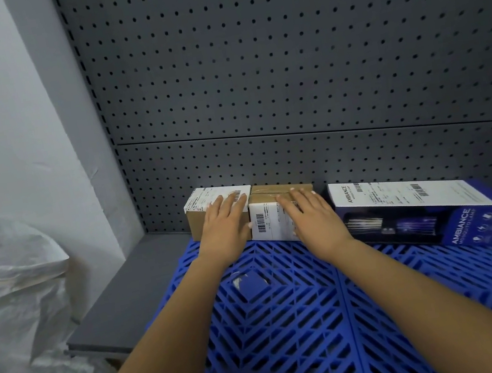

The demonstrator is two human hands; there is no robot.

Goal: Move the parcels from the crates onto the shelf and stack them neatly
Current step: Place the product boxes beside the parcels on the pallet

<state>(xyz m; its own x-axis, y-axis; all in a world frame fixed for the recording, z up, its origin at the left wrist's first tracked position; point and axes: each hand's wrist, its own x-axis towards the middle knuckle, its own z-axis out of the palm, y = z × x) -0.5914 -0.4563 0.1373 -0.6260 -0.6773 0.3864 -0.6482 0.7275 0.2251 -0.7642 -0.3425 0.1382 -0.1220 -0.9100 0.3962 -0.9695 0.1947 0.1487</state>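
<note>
- The left parcel (pixel 199 224) and the right parcel (pixel 269 222) sit touching, at the blue grid mat's (pixel 292 309) back edge on the shelf (pixel 127 305), near the pegboard (pixel 282 64).
- The left hand (pixel 223 226) and the right hand (pixel 314 215) each press flat, fingers straight, on one parcel.
- A lamp box (pixel 406 207) lies near on the right, with a gap between.
- Bare mat lies in front.

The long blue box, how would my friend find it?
Find the grey pegboard wall, then the blue plastic grid mat below. At its right end lies the long blue-and-white cardboard box. Unlike the small brown cardboard parcels nearby, it says AMBIANCE.
</note>
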